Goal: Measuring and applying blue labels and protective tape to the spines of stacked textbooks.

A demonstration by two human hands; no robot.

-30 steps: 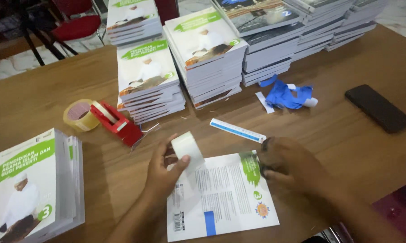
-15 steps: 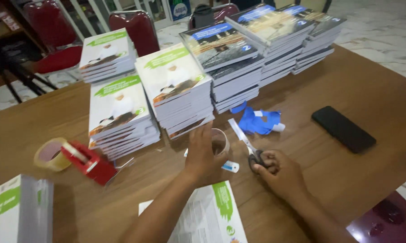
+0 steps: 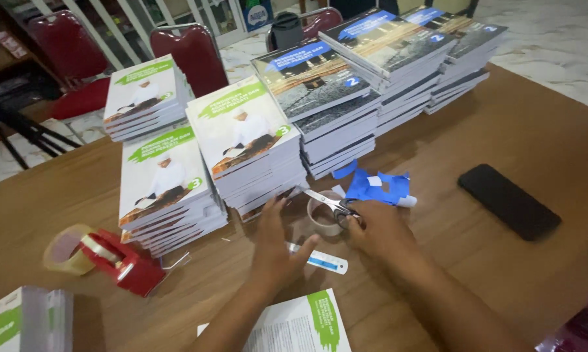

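1. Here, from my remote seat, I see the right hand (image 3: 377,229) just right of frame centre, its fingers clenched on the handles of a pair of scissors (image 3: 333,203); the silver blades point toward the upper left and lie over a roll of tape.
2. The roll of tape (image 3: 321,214) is a small pale ring standing on the brown wooden worktop (image 3: 515,130), hollow side up, right at the foot of the book stacks at centre frame.
3. The left hand (image 3: 276,251) lies flat and released, palm down, fingers spread, just left of the roll; I cannot tell whether a fingertip actually touches it.
4. Between the two hands, a little lower, a small white strip with a blue patch (image 3: 320,259) lies on the wood.
5. A crumpled blue scrap (image 3: 375,187) sits just beyond the right hand, by the stacks.
6. Stacks of green-and-white booklets (image 3: 242,140) fill centre and left; stacks with blue-and-dark covers (image 3: 313,81) run to the upper right.
7. A red tape dispenser (image 3: 121,261) with a clear roll rests at lower left, and a black phone (image 3: 508,201) lies face down at right.
8. Hard to read: the scissor handles are buried in the fist, the roll's far side is hidden by the blades, and a printed sheet (image 3: 300,326) with a green corner is cut off by the bottom edge.
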